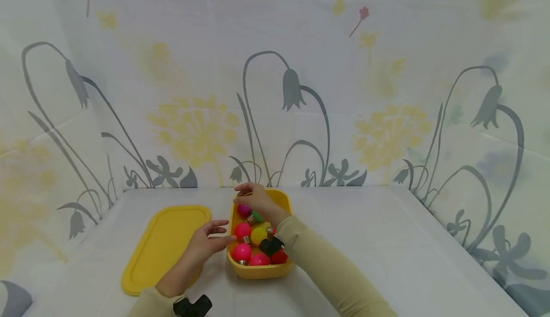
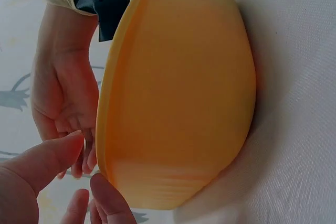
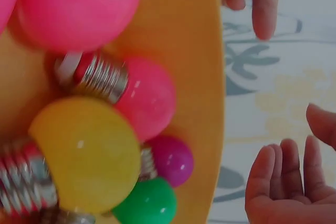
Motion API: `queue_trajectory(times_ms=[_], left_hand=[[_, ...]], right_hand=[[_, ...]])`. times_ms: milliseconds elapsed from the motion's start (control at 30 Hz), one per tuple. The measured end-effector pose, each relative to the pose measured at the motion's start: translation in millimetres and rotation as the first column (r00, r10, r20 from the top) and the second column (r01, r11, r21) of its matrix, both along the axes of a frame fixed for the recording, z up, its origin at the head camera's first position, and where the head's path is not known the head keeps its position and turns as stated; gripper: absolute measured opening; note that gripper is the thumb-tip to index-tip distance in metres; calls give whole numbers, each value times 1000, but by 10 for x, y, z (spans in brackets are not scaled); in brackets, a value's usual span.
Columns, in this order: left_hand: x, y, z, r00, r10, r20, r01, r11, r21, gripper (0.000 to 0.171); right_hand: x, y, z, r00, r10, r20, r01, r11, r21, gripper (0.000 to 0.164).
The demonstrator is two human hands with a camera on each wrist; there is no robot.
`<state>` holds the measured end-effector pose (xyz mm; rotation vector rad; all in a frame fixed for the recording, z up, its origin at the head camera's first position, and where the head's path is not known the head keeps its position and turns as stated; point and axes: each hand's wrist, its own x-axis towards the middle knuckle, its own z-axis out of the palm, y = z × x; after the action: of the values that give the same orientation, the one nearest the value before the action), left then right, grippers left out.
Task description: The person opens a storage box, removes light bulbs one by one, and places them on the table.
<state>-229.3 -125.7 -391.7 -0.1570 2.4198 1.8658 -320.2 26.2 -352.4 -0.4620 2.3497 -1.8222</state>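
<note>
A yellow plastic box [image 1: 260, 271] holds several coloured light bulbs with silvery screw bases. Among them are a pink bulb [image 1: 241, 252], a yellow bulb [image 3: 86, 153], a purple bulb [image 3: 176, 161] and a green bulb [image 3: 149, 203]. My right hand [image 1: 258, 201] is over the box's far left part, its fingers loosely bent and nothing visible in them. Beside the box's left rim is my left hand [image 1: 210, 241], thumb and fingers spread apart and holding nothing. Whether its thumb touches the rim I cannot tell.
Left of the box, a yellow lid [image 1: 167, 240] lies flat on the white table [image 1: 365, 231], partly behind my left forearm. A flower-patterned cloth [image 1: 275, 92] hangs behind the table. Black cameras sit on both wrists; the right one hides some bulbs.
</note>
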Motion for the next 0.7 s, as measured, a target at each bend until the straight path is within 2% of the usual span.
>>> queue_trajectory(times_ms=[200, 400, 700], left_hand=[[-53, 14, -45, 999, 7, 42, -6, 1000, -7, 58], [-74, 19, -84, 998, 8, 60, -8, 1000, 5, 60], [-101, 27, -118, 998, 16, 63, -19, 999, 44, 57]], right_hand=[[-108, 118, -56, 1000, 23, 3, -23, 993, 112, 28], [-241, 180, -138, 999, 45, -24, -38, 971, 236, 26], [-362, 214, -243, 996, 81, -24, -69, 943, 324, 28]])
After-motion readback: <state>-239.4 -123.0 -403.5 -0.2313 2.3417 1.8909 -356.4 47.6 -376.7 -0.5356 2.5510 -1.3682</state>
